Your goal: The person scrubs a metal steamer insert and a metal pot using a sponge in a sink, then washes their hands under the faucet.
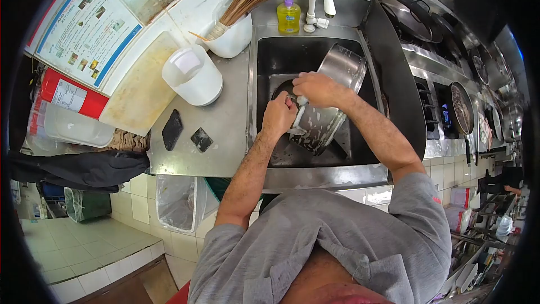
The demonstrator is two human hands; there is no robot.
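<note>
Currently, the left hand [280,114] is clamping onto the pot [320,123], the right hand [316,89] is curling its grip closed, a pan [344,67] leaning at one o'clock.

Even, fairly bright light falls around both grips, with glare on the steel tabletop [225,118] and softer shadow inside the sink [273,59] beneath them. Far from the grips, wide-angle distortion bends the edges into black corners; the right side looks small and soft.
</note>
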